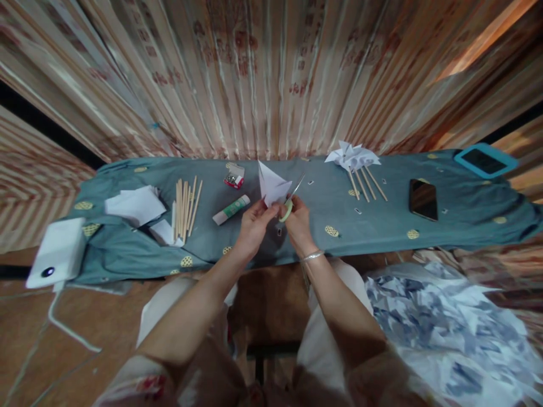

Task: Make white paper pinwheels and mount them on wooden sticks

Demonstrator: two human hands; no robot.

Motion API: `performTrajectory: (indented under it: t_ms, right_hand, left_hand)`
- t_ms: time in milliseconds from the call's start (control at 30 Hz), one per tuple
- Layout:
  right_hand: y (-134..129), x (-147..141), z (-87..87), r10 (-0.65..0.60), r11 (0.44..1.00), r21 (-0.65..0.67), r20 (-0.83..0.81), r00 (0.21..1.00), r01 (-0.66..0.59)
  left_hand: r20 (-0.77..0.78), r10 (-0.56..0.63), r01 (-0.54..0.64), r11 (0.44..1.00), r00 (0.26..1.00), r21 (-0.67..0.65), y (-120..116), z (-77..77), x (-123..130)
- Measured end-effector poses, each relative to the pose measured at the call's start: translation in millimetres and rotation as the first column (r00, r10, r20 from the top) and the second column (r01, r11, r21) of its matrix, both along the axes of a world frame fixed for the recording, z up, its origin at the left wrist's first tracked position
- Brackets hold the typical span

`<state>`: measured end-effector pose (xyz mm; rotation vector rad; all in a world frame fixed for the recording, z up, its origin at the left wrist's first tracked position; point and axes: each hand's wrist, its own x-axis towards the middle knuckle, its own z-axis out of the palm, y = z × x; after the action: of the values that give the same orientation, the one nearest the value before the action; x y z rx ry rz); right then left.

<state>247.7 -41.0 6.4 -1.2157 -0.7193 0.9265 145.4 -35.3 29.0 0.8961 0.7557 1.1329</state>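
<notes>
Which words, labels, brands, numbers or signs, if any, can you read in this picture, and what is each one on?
None can be read.
White-and-green tube: label too small and blurred.
Small red box: any print too small.
Curtain: reddish marks, perhaps characters, too blurred.
Teal cloth: tiny dark-and-white marks, too small.
Sleeve: red marking, too blurred.

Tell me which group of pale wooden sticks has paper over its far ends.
The right group, nearer the black phone: folded white paper covers its far ends; the left bundle shows bare far ends.
</notes>
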Motion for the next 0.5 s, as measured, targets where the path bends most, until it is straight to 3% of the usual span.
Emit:
performTrajectory:
  t_ms: [233,500]
  right_hand:
    - [-1.7,7.1,1.6,0.019,0.999,-0.029,0.028,0.999,-0.018]
    - [-8.2,16.9,5.7,0.08,0.996,-0.028,-0.014,0.997,-0.08]
  left_hand:
    - [-0.104,0.142,-0.151,0.985,0.984,-0.084,12.6,-5.6,0.9]
    - [-0.141,0.136,-0.142,0.989,0.981,-0.034,20.8,-6.9,2.3]
